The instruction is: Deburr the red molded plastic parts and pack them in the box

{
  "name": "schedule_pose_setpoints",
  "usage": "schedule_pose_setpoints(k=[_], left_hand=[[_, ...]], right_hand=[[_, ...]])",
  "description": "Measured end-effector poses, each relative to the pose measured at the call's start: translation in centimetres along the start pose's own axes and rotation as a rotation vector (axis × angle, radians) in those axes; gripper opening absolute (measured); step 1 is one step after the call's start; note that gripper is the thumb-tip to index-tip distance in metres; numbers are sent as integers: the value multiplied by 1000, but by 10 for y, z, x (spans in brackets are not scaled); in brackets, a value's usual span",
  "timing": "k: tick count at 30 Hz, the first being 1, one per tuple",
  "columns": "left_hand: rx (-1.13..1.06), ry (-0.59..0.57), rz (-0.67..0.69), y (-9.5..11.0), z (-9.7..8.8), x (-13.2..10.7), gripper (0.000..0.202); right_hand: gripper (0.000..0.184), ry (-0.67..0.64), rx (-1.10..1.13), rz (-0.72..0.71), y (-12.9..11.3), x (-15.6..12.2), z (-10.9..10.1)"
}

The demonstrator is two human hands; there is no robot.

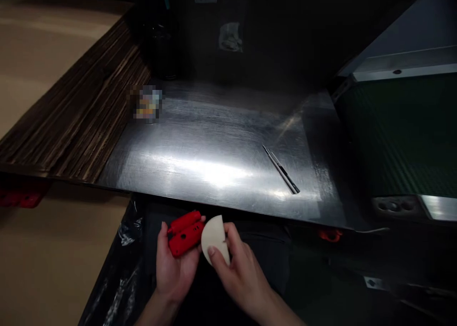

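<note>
Close to my lap, in front of the metal table's near edge, my left hand (177,269) holds a red plastic part (185,234) with a rounded bar along one side and small dark holes in its face. My right hand (243,269) pinches a flat off-white half-round pad (215,240), thumb on top and fingers behind. The pad's curved edge is right beside the red part; I cannot tell whether they touch. On the table lie slim pen-like metal tools (281,170), apart from both hands.
A metal table (193,140) spans the middle. Stacked brown cardboard sheets (82,97) stand at its left, beside a blurred-out item (147,103) and a dark bottle (162,50). A green conveyor belt (407,131) runs at the right. A small clear bag (230,37) is at the back.
</note>
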State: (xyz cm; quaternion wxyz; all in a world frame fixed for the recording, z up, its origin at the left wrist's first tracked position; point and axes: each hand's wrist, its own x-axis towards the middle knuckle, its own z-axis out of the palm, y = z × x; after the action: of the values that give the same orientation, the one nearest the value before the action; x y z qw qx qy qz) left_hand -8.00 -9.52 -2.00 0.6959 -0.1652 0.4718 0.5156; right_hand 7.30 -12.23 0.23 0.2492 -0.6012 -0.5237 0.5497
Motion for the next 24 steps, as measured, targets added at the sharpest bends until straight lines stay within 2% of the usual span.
schedule_pose_setpoints(k=[4, 6, 9, 13, 15, 19, 24], left_hand=[[-4, 78, -32, -4, 9, -4, 65], [-18, 104, -16, -6, 12, -5, 63], [-42, 133, 46, -7, 14, -7, 61], [-35, 141, 8, -7, 14, -8, 63], [-34, 150, 9, -7, 13, -8, 62], [-22, 149, 95, -8, 13, -8, 60], [68, 71, 226, -15, 8, -8, 54]], right_hand=[[20, -6, -239, -70, 6, 3, 19], [20, 31, -347, -104, 7, 7, 23], [19, 62, -419, -81, 6, 9, 24], [28, -32, -395, -131, 2, 9, 25], [29, -5, -401, -147, 3, 10, 26], [20, 75, -389, -99, 4, 13, 22], [15, -10, -190, -92, -6, 3, 12]])
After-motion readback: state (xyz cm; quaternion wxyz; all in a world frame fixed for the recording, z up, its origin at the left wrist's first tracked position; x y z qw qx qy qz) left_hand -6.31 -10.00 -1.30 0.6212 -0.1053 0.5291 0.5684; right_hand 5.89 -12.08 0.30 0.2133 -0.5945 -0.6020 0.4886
